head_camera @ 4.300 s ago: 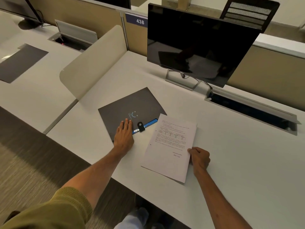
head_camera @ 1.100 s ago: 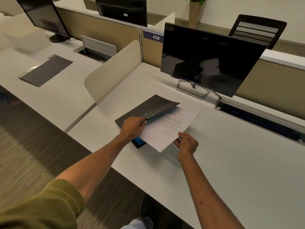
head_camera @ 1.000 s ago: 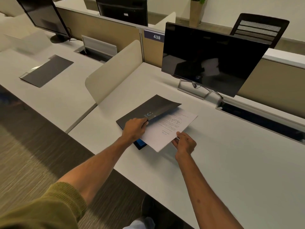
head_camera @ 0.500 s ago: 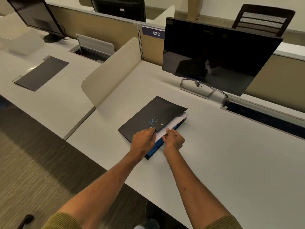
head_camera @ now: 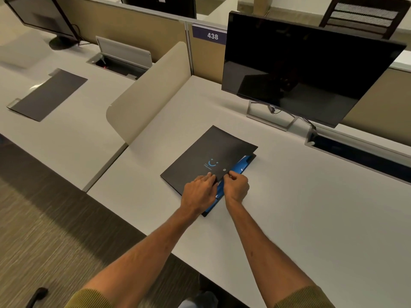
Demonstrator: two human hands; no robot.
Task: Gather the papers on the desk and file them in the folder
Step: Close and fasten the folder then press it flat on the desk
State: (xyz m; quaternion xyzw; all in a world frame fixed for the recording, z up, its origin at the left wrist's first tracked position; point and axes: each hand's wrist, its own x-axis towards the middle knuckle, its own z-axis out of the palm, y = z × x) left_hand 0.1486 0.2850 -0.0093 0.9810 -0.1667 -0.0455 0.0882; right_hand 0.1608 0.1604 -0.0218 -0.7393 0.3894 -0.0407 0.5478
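Folder [head_camera: 206,156], dark with a blue inner pocket showing along its right edge, lies nearly closed on the white desk [head_camera: 311,207] before the monitor [head_camera: 307,70]. Left hand [head_camera: 199,192] presses flat, fingers spread, on the cover's near corner. Right hand [head_camera: 236,185], just beside it, pinches the cover's edge.

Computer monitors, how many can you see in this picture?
3. A large black flat-screen monitor stands behind the folder, a second on the far-left desk, a third beyond the partition, cropped; more may be out of view.
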